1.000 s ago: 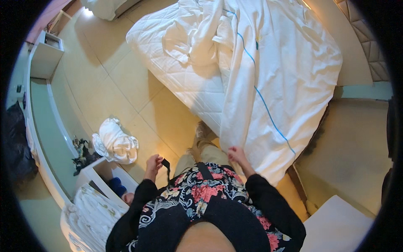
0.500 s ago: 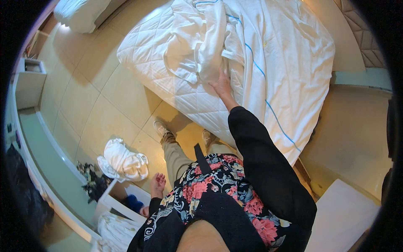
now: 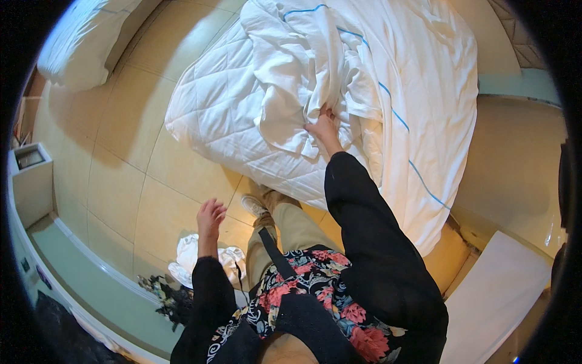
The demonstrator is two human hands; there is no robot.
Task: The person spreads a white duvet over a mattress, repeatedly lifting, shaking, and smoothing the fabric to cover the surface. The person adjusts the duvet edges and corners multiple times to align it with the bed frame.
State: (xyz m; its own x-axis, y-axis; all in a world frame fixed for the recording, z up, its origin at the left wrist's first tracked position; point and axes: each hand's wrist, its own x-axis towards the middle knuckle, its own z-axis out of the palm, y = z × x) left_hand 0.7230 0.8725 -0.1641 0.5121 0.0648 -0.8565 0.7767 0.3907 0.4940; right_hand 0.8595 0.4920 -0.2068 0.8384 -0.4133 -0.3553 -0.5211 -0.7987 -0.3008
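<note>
From the head view, we see our nearer right hand [image 3: 325, 128], fingers bent into the bunched white cloth [image 3: 280, 82] on the bed [image 3: 209, 115] — how tightly, we cannot tell. Folds run lengthwise ahead; our left hand [image 3: 211, 216], half-open, empty, hangs over the floor [image 3: 118, 194].
</note>
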